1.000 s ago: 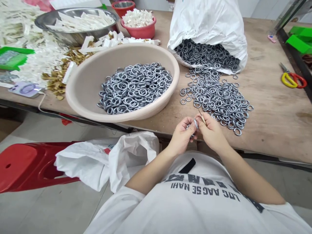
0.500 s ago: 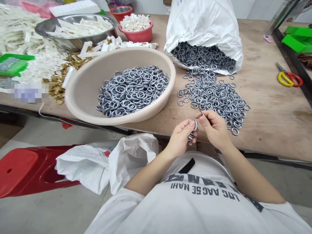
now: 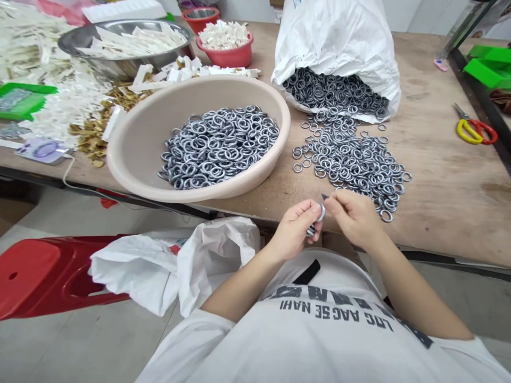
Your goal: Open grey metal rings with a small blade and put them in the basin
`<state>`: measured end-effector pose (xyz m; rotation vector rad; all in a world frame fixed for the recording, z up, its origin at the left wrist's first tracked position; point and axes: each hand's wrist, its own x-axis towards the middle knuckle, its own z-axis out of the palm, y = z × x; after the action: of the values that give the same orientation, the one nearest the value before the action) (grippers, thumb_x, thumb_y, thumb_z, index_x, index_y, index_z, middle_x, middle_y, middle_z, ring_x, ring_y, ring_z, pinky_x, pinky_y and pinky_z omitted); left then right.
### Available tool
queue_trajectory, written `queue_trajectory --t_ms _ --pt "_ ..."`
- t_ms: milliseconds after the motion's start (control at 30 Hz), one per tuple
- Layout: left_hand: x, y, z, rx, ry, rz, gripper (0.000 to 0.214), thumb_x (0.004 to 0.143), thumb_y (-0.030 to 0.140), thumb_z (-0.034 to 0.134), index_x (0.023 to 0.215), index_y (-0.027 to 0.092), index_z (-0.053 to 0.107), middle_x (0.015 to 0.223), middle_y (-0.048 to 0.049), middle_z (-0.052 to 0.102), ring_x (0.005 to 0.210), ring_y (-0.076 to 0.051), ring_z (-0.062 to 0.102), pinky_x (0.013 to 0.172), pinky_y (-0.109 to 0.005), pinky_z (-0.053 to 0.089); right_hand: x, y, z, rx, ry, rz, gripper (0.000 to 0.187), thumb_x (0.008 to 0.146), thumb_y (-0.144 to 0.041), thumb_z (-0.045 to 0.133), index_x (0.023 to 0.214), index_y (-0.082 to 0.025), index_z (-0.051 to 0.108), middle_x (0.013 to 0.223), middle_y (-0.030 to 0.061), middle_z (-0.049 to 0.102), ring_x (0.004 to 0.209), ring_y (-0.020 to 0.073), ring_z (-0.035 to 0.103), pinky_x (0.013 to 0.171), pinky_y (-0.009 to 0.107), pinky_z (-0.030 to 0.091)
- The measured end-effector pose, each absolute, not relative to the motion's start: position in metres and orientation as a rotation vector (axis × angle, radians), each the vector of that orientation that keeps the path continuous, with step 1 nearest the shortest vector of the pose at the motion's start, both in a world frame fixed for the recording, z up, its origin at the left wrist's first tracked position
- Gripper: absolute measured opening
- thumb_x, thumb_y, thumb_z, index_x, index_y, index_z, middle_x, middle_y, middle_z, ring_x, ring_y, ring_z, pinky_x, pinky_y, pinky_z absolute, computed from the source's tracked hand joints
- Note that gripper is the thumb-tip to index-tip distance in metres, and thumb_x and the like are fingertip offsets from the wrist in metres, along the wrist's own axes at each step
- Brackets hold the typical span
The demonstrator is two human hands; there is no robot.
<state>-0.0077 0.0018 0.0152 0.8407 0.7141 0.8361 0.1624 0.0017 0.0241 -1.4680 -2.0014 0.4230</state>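
Note:
My left hand (image 3: 296,226) is closed on several grey rings; one ring (image 3: 321,213) stands up between thumb and forefinger, the others are partly hidden in the palm. Close beside it, my right hand (image 3: 354,217) pinches a small dark tool with a pointed tip (image 3: 324,197), perhaps a blade; its rest is hidden by the fingers. Just beyond the right hand spreads a loose pile of grey rings (image 3: 351,154). To the left stands a large beige basin (image 3: 131,143) holding a heap of similar rings (image 3: 221,146).
A white sack (image 3: 335,37) spills rings onto the wooden table (image 3: 451,202). Scissors (image 3: 475,130) lie at the right. White and gold pieces, a steel bowl (image 3: 123,66) and a red bowl (image 3: 227,56) fill the back left. A red stool (image 3: 32,271) stands below.
My right hand has turned slightly and shifted a little down and right, with the dark tip now above the ring. My left hand keeps its hold on the rings.

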Motion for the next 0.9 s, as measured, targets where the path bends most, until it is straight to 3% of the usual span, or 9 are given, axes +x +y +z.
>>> queue_trajectory --t_ms 67,233,367,433,567,700,900 --pt "-0.011 0.0 0.016 0.858 0.691 0.843 0.036 0.087 0.047 0.064 0.072 0.018 0.049 0.061 0.0037 0.051 0.046 -0.006 0.046 0.041 -0.017 0.031 0.167 0.018 0.018 -1.608 -1.982 0.399 0.045 0.102 -0.05 0.039 0.075 -0.021 0.059 0.073 0.0019 0.061 0.07 0.0163 0.057 0.064 0.029 0.034" --pt "-0.022 0.007 0.011 0.845 0.786 0.978 0.031 0.086 0.045 0.065 0.078 0.016 0.055 0.069 0.0017 0.059 0.046 -0.005 0.048 0.039 -0.017 0.031 0.157 0.062 0.009 -1.944 -2.16 0.045 0.033 0.095 -0.047 0.055 0.112 -0.02 0.064 0.111 0.0119 0.066 0.087 0.0252 0.065 0.066 0.031 0.037" --pt "-0.03 0.016 0.003 0.817 0.858 1.015 0.03 0.081 0.035 0.069 0.105 0.018 0.064 0.074 0.0009 0.065 0.046 -0.006 0.05 0.038 -0.017 0.031 0.149 0.083 0.008 -2.079 -2.25 -0.029 0.029 0.097 -0.035 0.05 0.111 -0.013 0.064 0.11 0.0171 0.065 0.088 0.0272 0.066 0.067 0.032 0.038" --pt "-0.033 0.02 0.0 0.79 0.901 1.049 0.031 0.078 0.032 0.069 0.107 0.019 0.065 0.077 0.0004 0.066 0.047 -0.007 0.053 0.038 -0.017 0.031 0.151 0.083 0.009 -2.039 -2.229 0.01 0.026 0.097 -0.031 0.048 0.107 -0.014 0.064 0.108 0.0165 0.065 0.088 0.0267 0.065 0.068 0.032 0.038" --pt "-0.031 0.023 -0.002 0.782 0.929 1.09 0.026 0.08 0.038 0.068 0.093 0.016 0.067 0.08 -0.0015 0.066 0.049 -0.006 0.053 0.038 -0.017 0.031 0.16 0.062 0.015 -1.722 -2.006 0.503 0.023 0.097 -0.034 0.048 0.088 -0.017 0.061 0.088 0.0068 0.063 0.076 0.0186 0.056 0.066 0.029 0.036" --pt "-0.019 0.023 0.0 0.887 0.936 1.064 0.034 0.081 0.048 0.07 0.094 0.017 0.066 0.084 -0.0009 0.065 0.052 -0.005 0.053 0.041 -0.016 0.032 0.163 0.03 0.025 -1.289 -1.619 1.239 0.029 0.096 -0.045 0.05 0.088 -0.019 0.058 0.069 -0.0029 0.05 0.06 0.0116 0.039 0.058 0.026 0.032" --pt "-0.01 0.021 -0.003 0.975 0.883 1.007 0.034 0.085 0.05 0.067 0.095 0.018 0.065 0.078 0.0006 0.063 0.052 -0.005 0.053 0.044 -0.016 0.034 0.172 0.014 0.03 -1.171 -1.334 1.481 0.038 0.09 -0.054 0.059 0.074 -0.02 0.05 0.061 -0.0054 0.041 0.052 0.0087 0.032 0.049 0.025 0.023"
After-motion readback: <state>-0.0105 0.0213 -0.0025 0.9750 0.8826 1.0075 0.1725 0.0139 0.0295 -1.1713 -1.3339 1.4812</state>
